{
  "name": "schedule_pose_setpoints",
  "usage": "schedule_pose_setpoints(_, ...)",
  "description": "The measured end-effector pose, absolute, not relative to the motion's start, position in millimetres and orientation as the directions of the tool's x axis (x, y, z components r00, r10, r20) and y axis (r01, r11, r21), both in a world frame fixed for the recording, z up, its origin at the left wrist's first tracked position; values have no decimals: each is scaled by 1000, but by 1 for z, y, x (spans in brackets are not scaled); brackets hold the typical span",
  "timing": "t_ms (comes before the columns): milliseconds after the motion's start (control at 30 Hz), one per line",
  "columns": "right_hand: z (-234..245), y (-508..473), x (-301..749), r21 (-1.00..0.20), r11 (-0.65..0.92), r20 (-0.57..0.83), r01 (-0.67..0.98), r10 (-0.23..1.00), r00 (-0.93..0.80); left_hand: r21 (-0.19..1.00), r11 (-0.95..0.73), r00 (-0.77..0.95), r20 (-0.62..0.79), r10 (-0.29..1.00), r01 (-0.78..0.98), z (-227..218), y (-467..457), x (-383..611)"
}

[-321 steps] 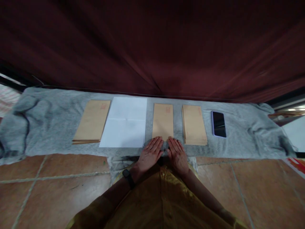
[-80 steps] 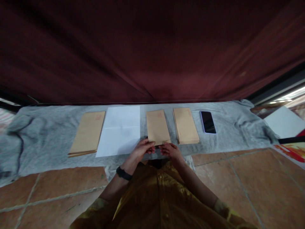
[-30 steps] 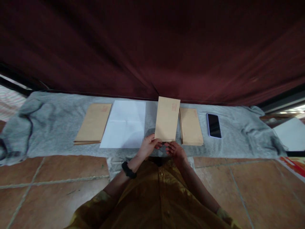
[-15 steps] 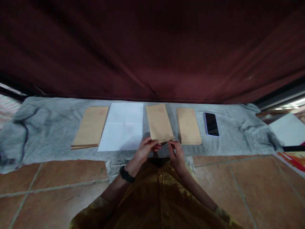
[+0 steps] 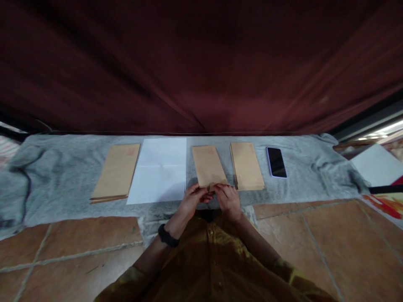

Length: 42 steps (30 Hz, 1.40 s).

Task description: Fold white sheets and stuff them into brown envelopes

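A brown paper envelope (image 5: 209, 165) with a small red print near its far edge lies in front of me, its near edge raised in my fingers. My left hand (image 5: 191, 200) pinches the near left corner, thumb on top. My right hand (image 5: 228, 201) is closed on the near edge toward the right, fingers over the top of the paper. Both hands almost meet there, and they partly hide that edge. Just right of it lies a stack of similar envelopes (image 5: 247, 165). To the left are white paper sheets (image 5: 159, 172) with a crease across.
Another envelope stack (image 5: 116, 171) lies at the far left. A phone (image 5: 276, 162) in a pale purple case rests at the right. Grey cloth (image 5: 317, 167) covers the narrow surface, a dark red curtain (image 5: 201, 67) hangs behind, and tiled floor (image 5: 94, 235) shows in front.
My right hand has moved left along the envelope's near edge, its fingers now over the top. The envelope's near edge is drawn slightly toward me. My left hand keeps its pinch.
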State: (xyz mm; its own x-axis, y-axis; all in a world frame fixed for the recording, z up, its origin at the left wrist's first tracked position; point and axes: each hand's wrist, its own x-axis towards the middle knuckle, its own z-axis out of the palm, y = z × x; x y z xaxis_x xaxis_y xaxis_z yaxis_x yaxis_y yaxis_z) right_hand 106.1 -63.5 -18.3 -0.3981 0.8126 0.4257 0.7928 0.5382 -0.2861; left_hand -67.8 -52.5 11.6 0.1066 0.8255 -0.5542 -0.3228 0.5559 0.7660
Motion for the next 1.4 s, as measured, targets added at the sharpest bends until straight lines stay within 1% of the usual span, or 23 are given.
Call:
schedule_pose_setpoints(167,-21,-59,105,-245,540,442,805,801,-403,778,548,100,-546,832,-307,11,-52,-63)
schedule_pose_setpoints(567,-19,-55,106,-236,545,473,804,788,-395,777,554,132,-542,830,-297,17,-52,-61)
schedule_pose_setpoints(900,-10,-48,114,-269,527,524,806,782,-337,780,525,159,-503,850,-341,23,-51,-64)
schedule_pose_setpoints(1167,-5,-48,118,-301,527,497,795,798,-341,774,495,140,-482,865,-395,25,-52,-65)
schedule_pose_setpoints(1233,-1,-48,118,-359,520,530,775,797,-289,768,481,128,-475,871,-423,27,-52,-66)
schedule_pose_setpoints(1300,5,-45,117,-482,488,566,728,807,-167,771,465,107,-469,877,-435,27,-52,-66)
schedule_pose_setpoints(1367,12,-40,116,-659,406,558,634,828,49,785,460,90,-468,879,-415,25,-52,-67)
schedule_pose_setpoints(1400,16,-37,116,-754,347,519,558,836,181,793,462,82,-470,879,-396,23,-52,-68)
